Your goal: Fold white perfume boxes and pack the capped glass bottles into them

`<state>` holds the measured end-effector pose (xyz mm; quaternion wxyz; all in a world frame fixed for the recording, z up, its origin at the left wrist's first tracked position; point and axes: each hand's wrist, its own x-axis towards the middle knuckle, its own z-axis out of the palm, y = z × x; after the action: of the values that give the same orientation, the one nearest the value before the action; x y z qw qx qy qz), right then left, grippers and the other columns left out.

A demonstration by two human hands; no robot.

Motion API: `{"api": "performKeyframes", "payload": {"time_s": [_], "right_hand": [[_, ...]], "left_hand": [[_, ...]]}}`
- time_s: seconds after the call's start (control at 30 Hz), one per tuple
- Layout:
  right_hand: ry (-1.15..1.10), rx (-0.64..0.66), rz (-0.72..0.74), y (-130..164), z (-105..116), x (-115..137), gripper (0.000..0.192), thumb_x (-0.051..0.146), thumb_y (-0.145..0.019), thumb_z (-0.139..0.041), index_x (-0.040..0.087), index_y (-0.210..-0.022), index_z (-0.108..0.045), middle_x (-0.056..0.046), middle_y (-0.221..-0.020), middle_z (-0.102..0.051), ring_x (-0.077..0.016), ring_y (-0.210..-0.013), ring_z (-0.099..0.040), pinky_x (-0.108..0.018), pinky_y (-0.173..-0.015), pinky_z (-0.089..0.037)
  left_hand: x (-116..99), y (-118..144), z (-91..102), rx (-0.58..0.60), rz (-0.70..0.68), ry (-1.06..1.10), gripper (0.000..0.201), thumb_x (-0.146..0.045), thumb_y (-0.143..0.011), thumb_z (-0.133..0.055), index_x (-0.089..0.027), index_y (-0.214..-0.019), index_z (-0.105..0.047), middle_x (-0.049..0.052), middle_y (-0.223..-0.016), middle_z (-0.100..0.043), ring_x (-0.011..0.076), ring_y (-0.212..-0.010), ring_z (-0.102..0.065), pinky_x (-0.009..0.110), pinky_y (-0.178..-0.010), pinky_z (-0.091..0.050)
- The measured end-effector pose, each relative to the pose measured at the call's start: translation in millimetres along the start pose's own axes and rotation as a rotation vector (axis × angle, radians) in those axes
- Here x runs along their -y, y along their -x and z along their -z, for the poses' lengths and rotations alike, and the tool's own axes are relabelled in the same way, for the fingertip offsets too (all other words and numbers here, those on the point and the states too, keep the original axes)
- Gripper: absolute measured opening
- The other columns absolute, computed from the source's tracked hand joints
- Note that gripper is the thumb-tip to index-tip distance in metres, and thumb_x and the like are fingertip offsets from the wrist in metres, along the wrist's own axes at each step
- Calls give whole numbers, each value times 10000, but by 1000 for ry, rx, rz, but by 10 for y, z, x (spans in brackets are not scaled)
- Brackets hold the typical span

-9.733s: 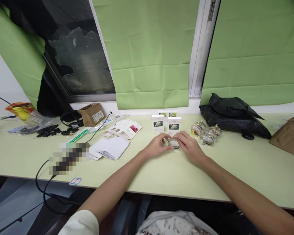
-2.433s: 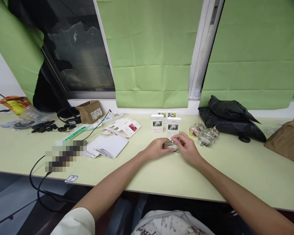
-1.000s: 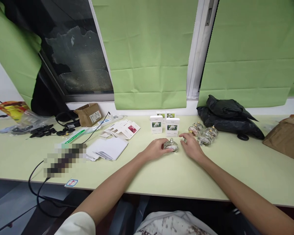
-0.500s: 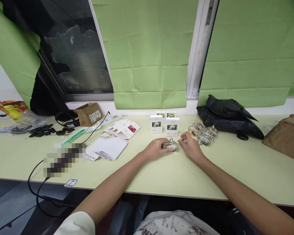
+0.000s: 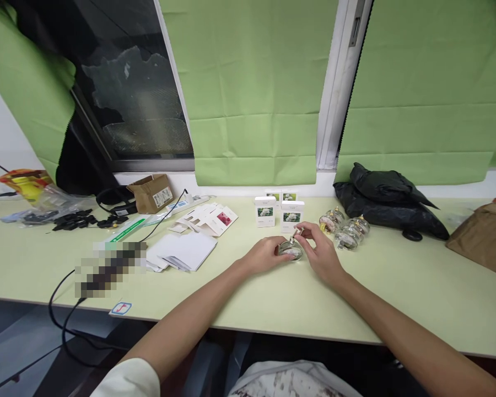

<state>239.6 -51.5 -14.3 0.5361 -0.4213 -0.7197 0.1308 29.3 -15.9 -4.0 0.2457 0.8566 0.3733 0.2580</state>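
Head view: we work at the pale green table [image 5: 397, 298], going from its largest items down to the smallest. At 2 o'clock from our hands lies a black plastic bag [image 5: 391, 201]; at the far 3 o'clock edge sits a brown paper package [image 5: 485, 234]. At 10 o'clock we see a stack of flat white card blanks [image 5: 186, 251], several unfolded cartons [image 5: 210, 218] and a small cardboard box [image 5: 152, 193] whose white label is too small to read.

At 12 o'clock stand four white cartons [image 5: 292, 215], each with a flower picture; their print is illegible. We judge these as finished or ready packs. At 1 o'clock a cluster of round glass bottles [image 5: 346, 230] waits loose, so we judge that most of the packing remains.

Our left hand [image 5: 264, 255] is closed around the side of one round glass bottle [image 5: 291, 250], which rests on the table directly between both hands. Our right hand [image 5: 320, 248] pinches a small metallic cap or spray fitting [image 5: 296, 235] at the bottle neck; we cannot tell whether it is seated.

A red-and-white sticker [image 5: 121, 308] at 8 o'clock carries an unreadable mark.
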Motion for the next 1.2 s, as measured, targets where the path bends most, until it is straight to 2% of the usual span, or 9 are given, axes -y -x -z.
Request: {"api": "performKeyframes", "payload": {"time_s": [0.27,0.63,0.97,1.2], "right_hand": [[23,121,43,30,-6,29,302,404,-1081,-484,306,-1349,-583,-70,-1192,-689,-244,-1072,-683,-377,-845,-596],[54,120,48,40,-4,-30,290,390,-1064,-543,295,-1334,-588,-64,-1215,-698,-234,-1069,-679,-360,-832,-601],[28,121,32,45,-1,-85,326,439,-1046,-563,283,-1327,-620,-86,-1184,-705,-253,-1060,-694,-330,-680,-616],[41,134,54,47,10,-74,312,436,-1054,-553,281,-1313,-630,-87,-1209,-702,-254,-1067,-697,-360,-753,-629]], "left_hand": [[33,-2,-7,10,10,-13,440,-625,-899,-679,-194,-992,-676,-4,-779,-655,161,-672,-549,286,-618,-363],[-6,-3,-3,9,11,2,409,-599,-893,-691,-201,-992,-689,-13,-777,-655,156,-675,-555,278,-629,-379],[-2,-10,-11,4,0,12,390,-577,-891,-712,-194,-966,-692,-20,-758,-638,141,-653,-530,272,-617,-365],[-6,-1,-12,-5,8,10,392,-579,-897,-701,-192,-961,-690,-20,-751,-633,139,-643,-517,270,-601,-349]]}}
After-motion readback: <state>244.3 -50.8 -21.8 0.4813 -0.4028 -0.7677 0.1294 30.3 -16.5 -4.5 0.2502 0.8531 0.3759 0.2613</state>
